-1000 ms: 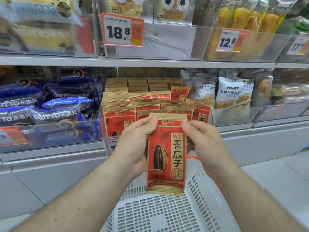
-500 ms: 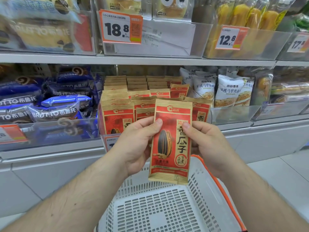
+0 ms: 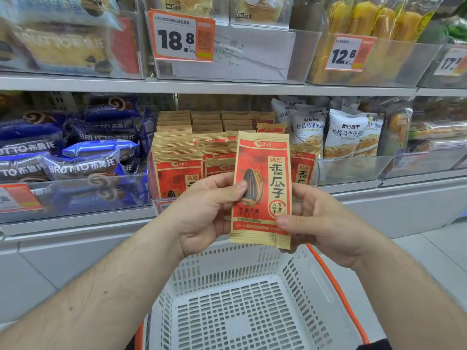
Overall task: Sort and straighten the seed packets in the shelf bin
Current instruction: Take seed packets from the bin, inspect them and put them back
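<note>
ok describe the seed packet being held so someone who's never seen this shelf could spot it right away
Find the middle shelf bin packed with red and tan seed packets, between the blue wrapped rolls and the white bags. In front of it, above a white basket, one seed packet is pinched by the left hand and right hand. Unlike the others, it is out of the bin with its whole front showing.

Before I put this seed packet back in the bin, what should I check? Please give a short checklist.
1. Left hand holds the packet: ok.
2. Right hand holds it too: ok.
3. Packet front faces me, print upright: ok.
4. Packet straight: not ok, it tilts slightly.
5. Free slot in the bin: cannot tell, the packet hides it.
6. Basket below, clear of the path: ok.
</note>
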`<state>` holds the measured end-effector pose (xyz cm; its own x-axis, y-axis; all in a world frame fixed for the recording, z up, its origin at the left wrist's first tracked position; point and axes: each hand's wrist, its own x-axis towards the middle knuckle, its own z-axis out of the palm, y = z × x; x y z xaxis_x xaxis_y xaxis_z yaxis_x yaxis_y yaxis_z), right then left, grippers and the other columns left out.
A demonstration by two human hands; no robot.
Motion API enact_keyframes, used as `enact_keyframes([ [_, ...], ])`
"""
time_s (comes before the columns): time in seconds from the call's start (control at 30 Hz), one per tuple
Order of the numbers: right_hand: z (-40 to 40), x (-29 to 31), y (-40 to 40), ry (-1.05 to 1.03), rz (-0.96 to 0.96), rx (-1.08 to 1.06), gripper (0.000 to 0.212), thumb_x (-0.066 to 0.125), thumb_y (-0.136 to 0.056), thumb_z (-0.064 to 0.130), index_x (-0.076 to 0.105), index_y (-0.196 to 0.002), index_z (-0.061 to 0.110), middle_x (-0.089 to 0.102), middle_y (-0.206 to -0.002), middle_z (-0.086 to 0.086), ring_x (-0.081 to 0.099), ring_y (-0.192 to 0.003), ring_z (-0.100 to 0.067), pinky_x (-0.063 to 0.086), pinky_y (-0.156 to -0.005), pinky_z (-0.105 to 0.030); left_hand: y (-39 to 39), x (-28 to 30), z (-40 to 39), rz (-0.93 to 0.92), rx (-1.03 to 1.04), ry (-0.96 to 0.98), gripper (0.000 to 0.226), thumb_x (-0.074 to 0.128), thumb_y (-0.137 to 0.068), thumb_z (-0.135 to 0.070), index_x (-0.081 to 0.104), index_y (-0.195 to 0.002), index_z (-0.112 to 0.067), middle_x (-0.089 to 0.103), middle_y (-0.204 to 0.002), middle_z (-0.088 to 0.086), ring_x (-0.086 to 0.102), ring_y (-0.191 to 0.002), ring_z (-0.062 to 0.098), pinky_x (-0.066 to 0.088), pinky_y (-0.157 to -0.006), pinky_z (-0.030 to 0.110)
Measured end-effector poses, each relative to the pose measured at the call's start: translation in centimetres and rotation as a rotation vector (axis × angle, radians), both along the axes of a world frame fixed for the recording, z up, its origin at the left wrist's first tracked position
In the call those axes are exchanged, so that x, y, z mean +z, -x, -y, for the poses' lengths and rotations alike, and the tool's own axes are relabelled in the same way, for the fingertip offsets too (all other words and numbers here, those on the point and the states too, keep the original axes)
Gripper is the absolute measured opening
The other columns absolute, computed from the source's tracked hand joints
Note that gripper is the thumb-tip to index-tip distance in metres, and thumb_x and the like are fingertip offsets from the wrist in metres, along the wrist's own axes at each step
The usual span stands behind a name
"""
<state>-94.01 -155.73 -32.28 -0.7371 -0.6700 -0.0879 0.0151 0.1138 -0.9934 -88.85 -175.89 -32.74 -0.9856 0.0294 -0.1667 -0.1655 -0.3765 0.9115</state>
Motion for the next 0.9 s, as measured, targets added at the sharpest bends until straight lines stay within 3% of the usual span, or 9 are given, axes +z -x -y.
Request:
enact_keyframes([
  [0.1,-0.2,-0.1,0.1,0.033,-0.004,0.048,0.056,0.074,-0.074,0.009,0.056,-0.127,0.014,0.072,-0.106,-0.024,0.067,-0.086,-0.043,0.056,-0.057,-0.037,0.1,-0.1,0.0,-0.001,-0.005,0.001,0.041,0.065,-0.078,-0.023,0.070,-0.115,-0.008,0.067,-0.121,0.026,0.061,-0.104,0.037,0.061,-0.071,0.039],
  [0.27,-0.2,0.1,-0.1,0.036,-0.028,0.035,0.066,0.080,-0.066,0.015,0.053,-0.126,0.010,0.073,-0.101,-0.022,0.070,-0.076,-0.034,0.053,-0.052,-0.030,0.0,0.1,-0.1,-0.021,-0.025,0.058,0.036,0.063,-0.083,-0.023,0.070,-0.117,-0.012,0.071,-0.116,0.021,0.068,-0.098,0.032,0.061,-0.071,0.039],
  [0.37,0.4,0.1,-0.5,-0.067,-0.107,-0.034,0.059,0.078,-0.075,-0.006,0.052,-0.125,0.013,0.076,-0.097,-0.011,0.073,-0.076,-0.025,0.054,-0.052,-0.026,0.2,-0.5,-0.4,-0.096,0.095,0.340,0.032,0.065,-0.095,-0.018,0.066,-0.126,-0.022,0.076,-0.112,0.002,0.073,-0.096,0.018,0.061,-0.079,0.040],
  [0.43,1.0,-0.1,-1.1,-0.144,-0.161,-0.063,0.062,0.076,-0.075,-0.013,0.053,-0.123,0.018,0.077,-0.098,0.000,0.075,-0.083,-0.017,0.058,-0.060,-0.026,0.3,-1.0,-0.8,-0.150,0.142,0.509,0.047,0.078,-0.085,-0.035,0.061,-0.128,-0.032,0.074,-0.113,-0.009,0.071,-0.103,0.013,0.059,-0.089,0.043],
  [0.53,1.3,-0.2,-1.6,-0.248,-0.256,-0.011,0.066,0.088,-0.067,0.004,0.054,-0.119,0.027,0.075,-0.102,0.004,0.075,-0.086,-0.016,0.061,-0.071,-0.035,0.0,-1.5,-1.5,-0.130,0.098,0.502,0.071,0.086,-0.058,-0.049,0.057,-0.122,-0.037,0.074,-0.108,-0.012,0.071,-0.102,0.010,0.058,-0.090,0.041],
  [0.63,1.0,0.4,-1.4,-0.274,-0.374,-0.076,0.054,0.089,-0.064,0.042,0.061,-0.107,0.026,0.073,-0.083,0.000,0.072,-0.068,-0.019,0.059,-0.063,-0.038,0.2,-1.6,-1.4,-0.124,0.036,0.443,0.082,0.088,-0.050,-0.042,0.060,-0.126,-0.029,0.075,-0.107,-0.006,0.073,-0.099,0.015,0.060,-0.086,0.041],
  [0.7,0.9,0.5,-1.2,-0.129,-0.399,-0.208,0.037,0.077,-0.074,0.048,0.063,-0.094,0.020,0.069,-0.069,-0.001,0.065,-0.054,-0.020,0.054,-0.054,-0.032,0.2,-1.6,-1.3,-0.124,-0.017,0.451,0.071,0.087,-0.054,-0.034,0.063,-0.121,-0.029,0.076,-0.105,-0.004,0.073,-0.098,0.016,0.059,-0.084,0.039],
  [0.8,1.3,0.5,-1.2,-0.034,-0.470,-0.308,0.017,0.059,-0.093,0.029,0.062,-0.084,0.015,0.064,-0.061,0.002,0.060,-0.049,-0.016,0.049,-0.051,-0.024,-0.1,-1.6,-1.6,-0.126,-0.124,0.438,0.056,0.081,-0.067,-0.018,0.062,-0.119,-0.028,0.076,-0.103,-0.004,0.073,-0.094,0.014,0.056,-0.076,0.032],
  [0.9,1.7,0.1,-1.4,-0.053,-0.484,-0.330,0.025,0.048,-0.100,0.010,0.061,-0.079,0.006,0.061,-0.058,-0.005,0.060,-0.049,-0.016,0.048,-0.050,-0.024,-0.1,-1.7,-1.9,-0.121,-0.148,0.419,0.052,0.081,-0.071,-0.017,0.062,-0.118,-0.028,0.075,-0.099,-0.003,0.072,-0.090,0.013,0.054,-0.073,0.029],
])
